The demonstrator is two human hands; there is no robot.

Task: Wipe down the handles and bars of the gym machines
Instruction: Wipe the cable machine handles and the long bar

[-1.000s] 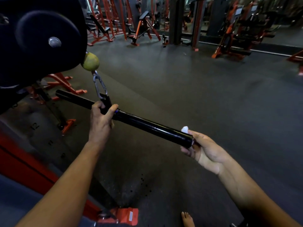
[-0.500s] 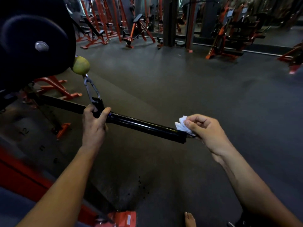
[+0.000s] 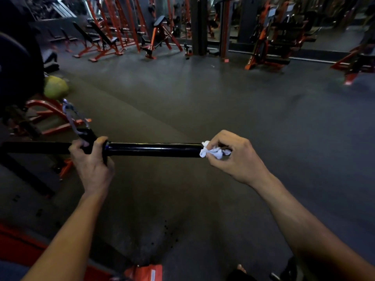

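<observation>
The black bar (image 3: 154, 150) hangs level from a carabiner (image 3: 70, 116) below a green ball (image 3: 55, 87), out over the gym floor (image 3: 223, 110); the left hand (image 3: 92, 165) clenches it at the centre mount, steadying it; the right hand (image 3: 235, 157) pinches a white cloth (image 3: 213, 152) against the bar's right end; the step in hand looks like wiping that end; next, likely a firm stroke inward along the shaft.

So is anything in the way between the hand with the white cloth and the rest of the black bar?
Nothing visible. The right hand pinches the cloth against the bar end; the shiny stretch is bare up to the left hand gripping the middle.
</observation>
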